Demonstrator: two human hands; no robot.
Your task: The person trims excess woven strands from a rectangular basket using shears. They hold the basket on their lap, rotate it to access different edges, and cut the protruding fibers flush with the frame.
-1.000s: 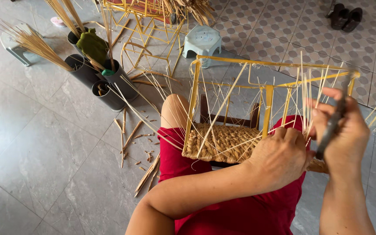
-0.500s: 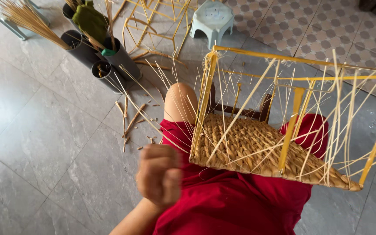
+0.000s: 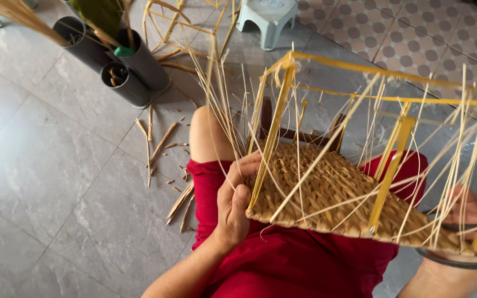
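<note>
A half-woven basket (image 3: 338,193) rests on the person's lap, over red shorts (image 3: 299,265), filling the right half of the view; its woven base is a flat rectangle whose long axis runs from about 10 o'clock down to 4 o'clock, and its yellow frame posts rise toward 12 o'clock to a top rail slanting the same way. Loose thin straw strands (image 3: 222,94) stick up and fan out from the base edges. The left hand (image 3: 236,201) grips the near left corner of the base, fingers curled round the edge and thumb laid along the corner post. The right hand (image 3: 467,223) sits at 4 o'clock behind the strands, at the far right corner; it is partly hidden, so whether it is clasped or loose cannot be told, and a dark curved band crosses below it. At 11 o'clock stand grey plastic tubes (image 3: 122,72) holding straw bundles, one with a green cap. A pale plastic stool (image 3: 266,16) stands at 12 o'clock. Straw offcuts (image 3: 158,146) lie at 9 o'clock of the knee; beyond them the grey floor tiles (image 3: 45,182) stretch open to the left edge.
</note>
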